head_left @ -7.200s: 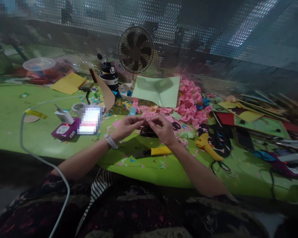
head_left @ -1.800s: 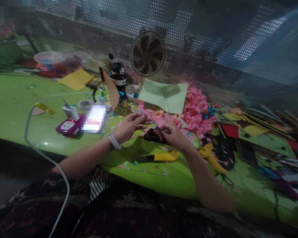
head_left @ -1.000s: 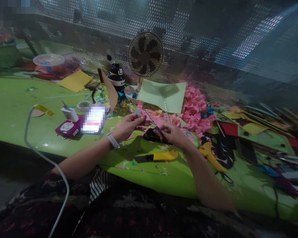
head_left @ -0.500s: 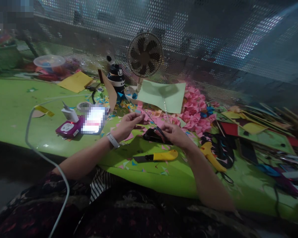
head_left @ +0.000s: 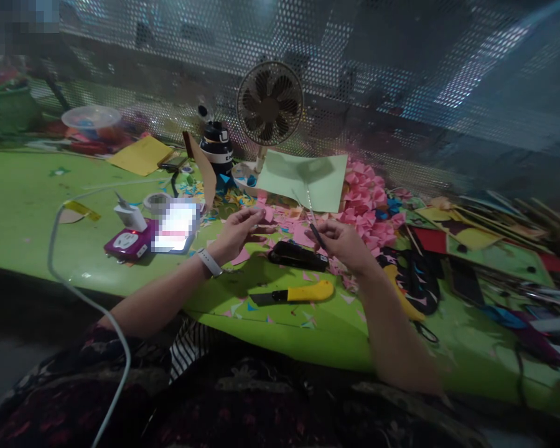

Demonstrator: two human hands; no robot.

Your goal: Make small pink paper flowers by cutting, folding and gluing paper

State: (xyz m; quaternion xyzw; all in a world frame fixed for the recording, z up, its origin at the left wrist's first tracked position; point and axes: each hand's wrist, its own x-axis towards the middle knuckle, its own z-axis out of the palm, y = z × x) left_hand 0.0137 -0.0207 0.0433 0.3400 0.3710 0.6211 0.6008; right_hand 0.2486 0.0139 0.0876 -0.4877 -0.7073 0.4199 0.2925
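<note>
My left hand (head_left: 240, 231), with a pale band at the wrist, pinches a small piece of pink paper (head_left: 267, 214) at the fingertips; its other fingers are partly spread. In my right hand (head_left: 340, 241) are dark-handled scissors (head_left: 316, 235), their thin blades pointing up and away. Below and between the hands lies a black stapler (head_left: 296, 255). Nearer the table's front edge rests a yellow utility knife (head_left: 310, 292). Pink paper scraps (head_left: 292, 216) cover the surface beyond my hands, and a heap of folded pink paper pieces (head_left: 366, 199) stands behind the right hand.
A fan (head_left: 269, 106), a dark bottle (head_left: 217, 149) and a mint-green sheet (head_left: 326, 177) stand at the back. Left are a lit phone (head_left: 175, 227), a purple power strip (head_left: 129, 241) and a white cable (head_left: 58, 214). A yellow-handled tool (head_left: 399, 292) and stacked papers lie right.
The scissors have moved away from the pink paper, up and to the right, with my right hand. My left hand has shifted slightly left. The stapler is now more visible.
</note>
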